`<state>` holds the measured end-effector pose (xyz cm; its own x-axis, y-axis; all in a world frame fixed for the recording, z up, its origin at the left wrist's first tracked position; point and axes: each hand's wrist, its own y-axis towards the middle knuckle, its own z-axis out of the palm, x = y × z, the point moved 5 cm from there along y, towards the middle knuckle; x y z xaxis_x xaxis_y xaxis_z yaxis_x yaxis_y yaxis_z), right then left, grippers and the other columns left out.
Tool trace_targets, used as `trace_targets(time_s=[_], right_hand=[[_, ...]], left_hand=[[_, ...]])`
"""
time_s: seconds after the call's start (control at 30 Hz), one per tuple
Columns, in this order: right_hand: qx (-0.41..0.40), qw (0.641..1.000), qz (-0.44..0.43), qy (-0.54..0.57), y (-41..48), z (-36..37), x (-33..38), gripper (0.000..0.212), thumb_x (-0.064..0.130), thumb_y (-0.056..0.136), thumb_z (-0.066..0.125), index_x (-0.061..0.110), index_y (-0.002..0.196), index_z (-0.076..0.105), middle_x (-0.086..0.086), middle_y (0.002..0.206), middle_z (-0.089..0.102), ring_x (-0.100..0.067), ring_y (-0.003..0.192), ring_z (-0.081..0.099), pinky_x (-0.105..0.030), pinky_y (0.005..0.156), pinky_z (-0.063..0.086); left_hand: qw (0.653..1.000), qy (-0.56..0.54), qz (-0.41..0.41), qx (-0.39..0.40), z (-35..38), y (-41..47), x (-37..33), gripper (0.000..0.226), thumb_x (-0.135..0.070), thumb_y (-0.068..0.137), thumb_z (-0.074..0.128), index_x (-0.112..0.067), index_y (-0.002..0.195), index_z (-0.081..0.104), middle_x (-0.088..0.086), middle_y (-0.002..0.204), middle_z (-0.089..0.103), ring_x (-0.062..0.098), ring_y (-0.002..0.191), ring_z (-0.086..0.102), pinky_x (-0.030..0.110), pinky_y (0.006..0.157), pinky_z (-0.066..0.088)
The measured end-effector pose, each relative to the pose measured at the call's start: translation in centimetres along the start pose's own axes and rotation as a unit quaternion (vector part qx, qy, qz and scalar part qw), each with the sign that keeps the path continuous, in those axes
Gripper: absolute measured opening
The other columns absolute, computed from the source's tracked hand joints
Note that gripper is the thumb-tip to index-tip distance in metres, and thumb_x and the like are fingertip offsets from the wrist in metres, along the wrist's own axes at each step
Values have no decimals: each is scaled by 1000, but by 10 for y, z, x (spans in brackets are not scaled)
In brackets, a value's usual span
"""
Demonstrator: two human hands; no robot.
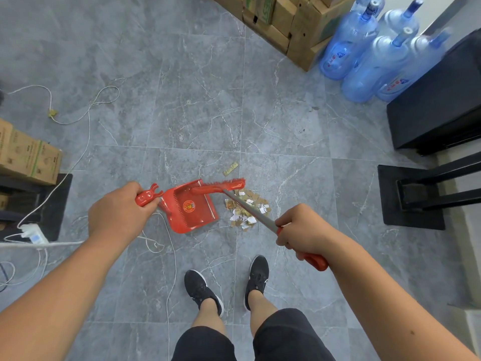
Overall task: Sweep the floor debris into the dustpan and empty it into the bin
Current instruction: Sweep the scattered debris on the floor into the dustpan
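Now, with left hand [118,214] gripping the dustpan [191,209] and right hand [304,230] gripping the broom [221,187], drag the debris [247,211] at centre frame leftward in short strokes.

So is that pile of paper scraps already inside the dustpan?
No, the paper scraps lie on the floor tiles just right of the red dustpan, whose tray looks empty.
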<state>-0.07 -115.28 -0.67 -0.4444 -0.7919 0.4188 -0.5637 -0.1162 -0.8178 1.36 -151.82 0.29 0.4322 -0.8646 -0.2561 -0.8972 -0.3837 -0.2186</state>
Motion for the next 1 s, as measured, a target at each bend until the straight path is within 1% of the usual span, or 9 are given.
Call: trace_targets(time_s=[0.1,0.2,0.37,0.5,0.57,0.67,0.83,0.9,1.0], right_hand=[[-8,1000,-1,7,12,10,-5,17,3,76,66,-5,91,69,-13,63,54,-25,38,51,-29,44,45],[-21,1000,2,19,35,20,-8,25,2,75,63,-9,97,67,-16,64,56,-29,41,55,-30,44,46],[-42,999,15,18,67,24,-6,23,1,77,56,-10,93,68,-17,57,58,-29,42,56,-29,45,47],[-40,999,29,22,87,23,-1,24,-1,77,50,-11,91,67,-23,58,60,-30,41,57,-23,39,42],[-41,998,31,23,96,21,2,21,-2,76,50,-9,86,66,-23,57,59,-30,41,56,-22,37,41],[-48,998,38,26,110,18,8,13,-3,74,49,-3,80,60,-20,51,57,-30,37,54,-23,38,42],[-67,996,39,39,133,18,21,15,-3,75,49,-4,84,61,-14,44,54,-27,31,53,-29,42,47],[-72,997,26,33,141,21,28,14,-2,79,48,-2,86,60,-16,49,58,-26,29,54,-29,41,50],[-73,997,26,27,153,26,33,10,-2,87,48,-1,91,57,-21,69,61,-24,26,54,-27,35,48]], left_hand=[[1000,-2,-2,2,3,-1,-3,33,-51,83,73,-22,78,58,-1,66,60,30,68,58,37,62,46],[1000,2,0,3,7,0,-6,33,-52,83,72,-22,79,58,1,68,62,33,70,60,39,64,48],[1000,0,3,0,15,0,-11,32,-50,82,73,-22,80,58,3,71,63,34,72,61,38,63,45],[1000,-1,6,0,19,0,-16,31,-49,82,73,-22,80,59,4,72,64,34,74,61,37,63,42],[1000,-1,8,0,20,1,-19,32,-50,83,73,-21,80,59,4,72,64,34,73,60,36,62,41],[1000,-5,5,0,22,0,-19,32,-50,83,73,-22,79,59,2,69,63,33,71,60,36,61,40],[1000,-9,-2,-3,24,0,-16,33,-51,82,74,-22,76,58,-4,64,58,28,66,56,34,58,38],[1000,-7,-7,-4,24,1,-13,33,-50,82,74,-22,76,58,-6,64,57,26,65,55,34,59,38],[1000,-1,-6,-7,28,1,-9,33,-49,82,75,-21,77,59,-7,63,56,25,65,53,34,60,39]])
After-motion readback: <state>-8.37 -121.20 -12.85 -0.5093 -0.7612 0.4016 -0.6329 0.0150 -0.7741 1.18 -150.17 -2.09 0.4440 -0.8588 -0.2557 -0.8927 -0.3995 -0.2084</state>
